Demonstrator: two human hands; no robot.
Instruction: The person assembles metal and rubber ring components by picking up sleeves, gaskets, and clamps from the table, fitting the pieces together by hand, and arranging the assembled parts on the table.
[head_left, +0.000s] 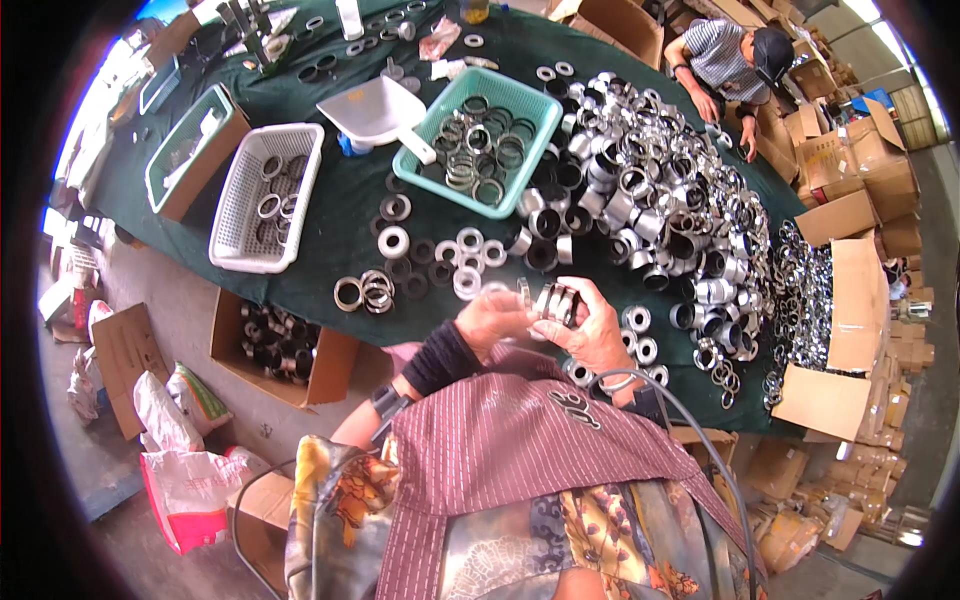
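Observation:
My right hand (597, 335) grips a short metal sleeve (556, 303), silver with dark bands, in front of my body at the table's near edge. It may be several rings stacked together; I cannot tell. Just left of it, my left hand (495, 320) is closed, slightly blurred, with a thin metal ring (523, 292) at its fingertips. Flat washers (468, 282) lie beyond my left hand, and a cluster of rings (376, 290) is to its left. Short stacks of washers (636, 320) stand right of my right hand. A big heap of metal sleeves (640, 190) spreads beyond it.
A green basket (408, 172) and a white basket (222, 235) hold rings. Near them lies a white scoop (365, 105). Cartons (855, 305) stand right; a parts-filled box (335, 370) sits below the table's left edge. Another person (720, 60) works at far right. A cable (715, 450) crosses my right side.

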